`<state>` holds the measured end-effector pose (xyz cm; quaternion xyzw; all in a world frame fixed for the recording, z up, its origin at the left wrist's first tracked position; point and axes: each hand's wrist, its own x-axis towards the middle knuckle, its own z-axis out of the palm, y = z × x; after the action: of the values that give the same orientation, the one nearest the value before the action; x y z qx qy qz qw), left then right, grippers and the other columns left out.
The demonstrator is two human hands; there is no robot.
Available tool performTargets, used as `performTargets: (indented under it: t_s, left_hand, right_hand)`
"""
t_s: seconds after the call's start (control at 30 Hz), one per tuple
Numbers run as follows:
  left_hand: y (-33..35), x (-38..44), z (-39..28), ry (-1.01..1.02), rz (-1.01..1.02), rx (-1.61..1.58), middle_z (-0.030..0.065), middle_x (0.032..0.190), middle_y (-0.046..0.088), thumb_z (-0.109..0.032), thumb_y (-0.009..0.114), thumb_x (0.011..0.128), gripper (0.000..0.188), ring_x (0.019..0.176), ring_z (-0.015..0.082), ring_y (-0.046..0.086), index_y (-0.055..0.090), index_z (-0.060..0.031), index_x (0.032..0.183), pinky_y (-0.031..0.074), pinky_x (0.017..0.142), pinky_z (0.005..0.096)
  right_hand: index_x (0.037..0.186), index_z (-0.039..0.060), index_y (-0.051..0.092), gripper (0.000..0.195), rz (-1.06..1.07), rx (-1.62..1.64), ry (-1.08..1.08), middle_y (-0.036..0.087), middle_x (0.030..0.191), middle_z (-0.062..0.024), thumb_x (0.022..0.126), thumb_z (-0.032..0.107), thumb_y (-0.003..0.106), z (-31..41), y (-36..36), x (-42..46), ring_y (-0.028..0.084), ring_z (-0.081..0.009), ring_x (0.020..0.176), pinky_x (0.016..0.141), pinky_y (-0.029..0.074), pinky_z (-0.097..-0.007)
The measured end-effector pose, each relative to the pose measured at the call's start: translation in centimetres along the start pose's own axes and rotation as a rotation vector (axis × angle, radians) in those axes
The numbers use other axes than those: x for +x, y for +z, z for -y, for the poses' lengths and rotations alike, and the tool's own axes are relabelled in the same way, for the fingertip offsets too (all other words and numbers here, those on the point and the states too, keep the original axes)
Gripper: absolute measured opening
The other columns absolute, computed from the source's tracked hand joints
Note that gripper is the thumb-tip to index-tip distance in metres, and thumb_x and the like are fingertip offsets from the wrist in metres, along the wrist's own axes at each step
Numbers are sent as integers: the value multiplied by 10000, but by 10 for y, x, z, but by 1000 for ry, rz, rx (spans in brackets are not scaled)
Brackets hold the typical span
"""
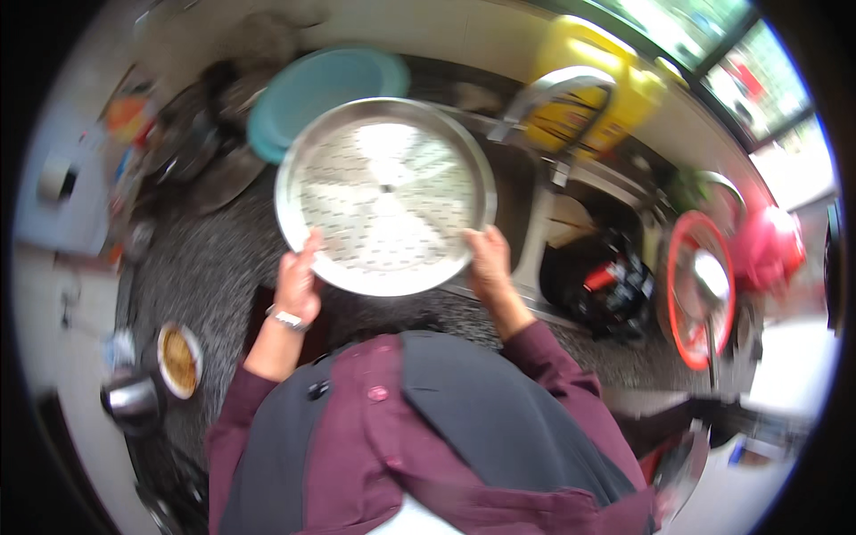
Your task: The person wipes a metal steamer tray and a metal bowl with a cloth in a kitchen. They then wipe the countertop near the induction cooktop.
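Observation:
Both my hands grip a round metal steamer tray (pixel 384 200) with rows of slots and a raised rim. My left hand (pixel 297 277), with a metal wristband or watch at the wrist, holds its lower left rim. At the lower right rim is my right hand (pixel 491 264), thumb over the edge. The tray is held over the dark speckled countertop (pixel 214 267) and hides part of the sink's left basin (pixel 515 200). Behind the tray stands a light blue plastic basin (pixel 328 87), partly covered by it.
A curved faucet (pixel 568 80) rises before a yellow jug (pixel 588 87). A black plastic bag (pixel 595 281) lies by the right basin. Further right are a red-rimmed colander or bowl (pixel 699 287) and a pink container (pixel 769 241). A dish of food (pixel 179 361) sits at left.

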<state>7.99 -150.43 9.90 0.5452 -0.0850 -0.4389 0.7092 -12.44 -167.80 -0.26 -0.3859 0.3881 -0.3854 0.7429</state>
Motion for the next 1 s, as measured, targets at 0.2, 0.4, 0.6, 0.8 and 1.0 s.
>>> performTargets:
  t_s: [0.2, 0.4, 0.6, 0.8, 1.0]
  left_hand:
    - [-10, 10, 36, -120, -59, 64, 82, 900, 661, -220, 648, 846, 281, 821, 138, 620, 632, 15, 1000, 491, 750, 288]
    - [-17, -3, 45, -46, -75, -6, 53, 877, 643, -226, 601, 878, 286, 804, 129, 601, 608, 11, 1038, 486, 747, 298]
    - [-20, -29, 35, -103, -178, -145, 92, 810, 644, -71, 626, 819, 156, 742, 189, 628, 628, 48, 920, 503, 691, 328]
    - [-31, -27, 38, -141, 16, 28, 73, 1012, 630, -131, 554, 893, 245, 904, 186, 616, 568, 3, 1097, 502, 776, 357]
    - [6, -14, 54, -288, 204, 171, 62, 1077, 600, -166, 554, 893, 318, 949, 206, 604, 508, -39, 1181, 516, 792, 393]
  right_hand:
    - [966, -8, 554, 176, 79, 31, -115, 602, 957, -108, 829, 97, 520, 30, -25, -3, 596, -201, 847, 764, 495, -323]
    - [1084, -11, 540, 283, 168, -127, -167, 593, 1003, -112, 836, 119, 502, 42, -8, -20, 589, -197, 904, 796, 484, -323]
    - [728, 104, 537, 144, 69, -295, -139, 428, 628, 84, 821, 167, 627, 40, 3, -32, 368, -29, 575, 511, 306, -219]
    - [858, 3, 596, 111, -117, -174, -129, 584, 791, 16, 802, 55, 515, 10, -8, -47, 498, -60, 708, 642, 431, -228]
    - [852, -13, 618, 148, -443, -121, -118, 613, 726, -24, 786, 85, 529, 1, -56, -68, 539, -80, 679, 634, 458, -258]
